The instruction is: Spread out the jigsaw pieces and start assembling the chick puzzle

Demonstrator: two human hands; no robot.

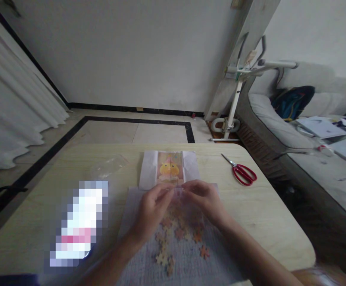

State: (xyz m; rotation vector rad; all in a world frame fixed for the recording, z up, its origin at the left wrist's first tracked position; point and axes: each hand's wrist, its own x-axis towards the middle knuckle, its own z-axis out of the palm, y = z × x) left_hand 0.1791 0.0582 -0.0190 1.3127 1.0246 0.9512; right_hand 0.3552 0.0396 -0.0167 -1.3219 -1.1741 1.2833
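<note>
My left hand [154, 206] and my right hand [204, 198] meet close together, fingers pinched. Between them is something thin and see-through that looks like a clear plastic bag [179, 194]; its outline is blurred. Below and between the hands, jigsaw puzzle pieces [162, 257] in cream and orange lie loose on a greyish patterned sheet [143, 270]. One orange piece [204, 252] sits apart near my right forearm. Just beyond my fingertips rests a picture sheet [169, 169] with a yellow cartoon figure, on white paper [148, 171].
Red-handled scissors [244, 174] lie at the right of the wooden table [268, 222]. A crumpled clear wrapper [109, 167] is at the left, behind a bright pixelated object [79, 222]. Past the table stand a white metal exercise frame [234, 103] and a grey sofa [283, 123].
</note>
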